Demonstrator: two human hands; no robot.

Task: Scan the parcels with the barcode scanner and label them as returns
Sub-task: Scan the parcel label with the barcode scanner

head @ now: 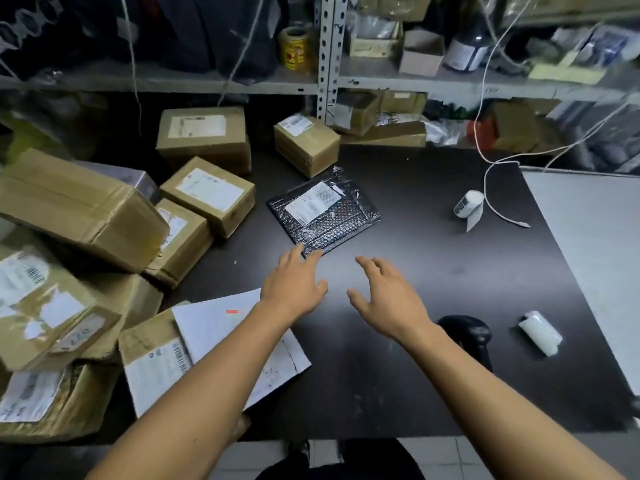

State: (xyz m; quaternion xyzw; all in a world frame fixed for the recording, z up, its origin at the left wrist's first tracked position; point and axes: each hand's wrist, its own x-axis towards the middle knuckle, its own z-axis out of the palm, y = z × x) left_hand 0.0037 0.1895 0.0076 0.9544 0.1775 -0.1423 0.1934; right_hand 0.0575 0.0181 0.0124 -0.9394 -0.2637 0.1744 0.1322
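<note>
A worker's left hand [294, 284] and right hand [386, 296] reach forward over the dark table [433, 271], fingers spread and holding nothing, toward a black bubble mailer [323, 211] lying flat just ahead. The mailer sits skewed, its near corner pointing back at the left hand, whose fingertips touch or nearly touch that corner; the right hand is farther off, to the side. The barcode scanner [467, 332] rests behind the right wrist, and the label roll [468, 204] lies well off to the right.
</note>
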